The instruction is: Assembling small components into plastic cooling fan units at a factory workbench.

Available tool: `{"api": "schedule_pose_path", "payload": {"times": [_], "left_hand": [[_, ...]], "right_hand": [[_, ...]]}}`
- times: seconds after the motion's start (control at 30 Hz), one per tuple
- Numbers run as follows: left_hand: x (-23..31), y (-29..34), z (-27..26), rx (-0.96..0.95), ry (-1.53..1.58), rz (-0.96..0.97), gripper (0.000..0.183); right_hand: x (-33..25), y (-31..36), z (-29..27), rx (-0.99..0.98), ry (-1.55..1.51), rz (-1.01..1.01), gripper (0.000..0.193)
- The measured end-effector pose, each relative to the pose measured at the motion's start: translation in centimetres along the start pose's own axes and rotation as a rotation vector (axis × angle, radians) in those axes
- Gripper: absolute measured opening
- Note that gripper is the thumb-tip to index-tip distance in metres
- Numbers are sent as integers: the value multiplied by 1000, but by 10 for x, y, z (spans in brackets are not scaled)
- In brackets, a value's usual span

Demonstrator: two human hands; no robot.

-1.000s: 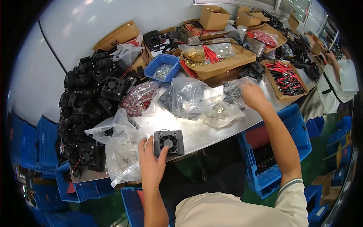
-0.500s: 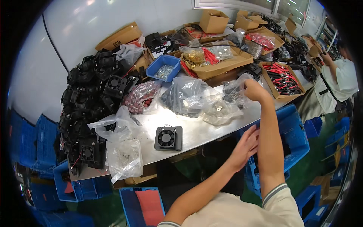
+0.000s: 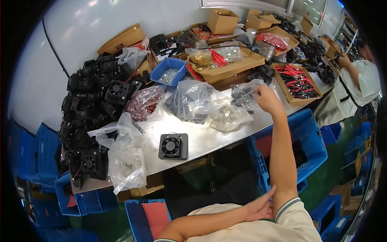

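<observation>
A clear bag of dark parts is lying on the right side of the table, and the right hand is resting at its right end with fingers curled nearly closed; whether they are gripping the plastic, I cannot tell. The left hand is lying by the right elbow, its fingers partly open and fairly straight, holding nothing visible. A bag of small pale parts is sitting just in front of the first bag, and a black fan is lying near the table's front edge. A carton is holding red and black cables beyond the right hand. A blue bin is standing farther back, and black housings are piling up at the left.
</observation>
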State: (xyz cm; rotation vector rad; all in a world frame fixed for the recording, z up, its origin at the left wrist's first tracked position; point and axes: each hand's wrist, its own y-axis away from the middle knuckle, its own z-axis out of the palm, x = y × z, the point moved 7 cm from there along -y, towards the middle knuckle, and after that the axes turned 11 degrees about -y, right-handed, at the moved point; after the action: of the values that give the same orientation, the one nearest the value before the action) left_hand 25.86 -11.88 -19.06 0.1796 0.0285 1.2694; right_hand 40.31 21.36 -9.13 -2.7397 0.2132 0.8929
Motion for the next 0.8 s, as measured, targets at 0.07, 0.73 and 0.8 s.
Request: {"api": "schedule_pose_path", "payload": {"times": [0.07, 0.73, 0.8], "left_hand": [[-17, 6, -1, 65, -117, -22, 68], [141, 210, -20, 918, -823, 1046, 38], [151, 214, -14, 936, -847, 1158, 43]], "right_hand": [[-13, 1, 9, -60, -130, -198, 25], [-68, 121, -7, 288, -678, -42, 16], [-101, 147, 32, -57, -678, -110, 20]]}}
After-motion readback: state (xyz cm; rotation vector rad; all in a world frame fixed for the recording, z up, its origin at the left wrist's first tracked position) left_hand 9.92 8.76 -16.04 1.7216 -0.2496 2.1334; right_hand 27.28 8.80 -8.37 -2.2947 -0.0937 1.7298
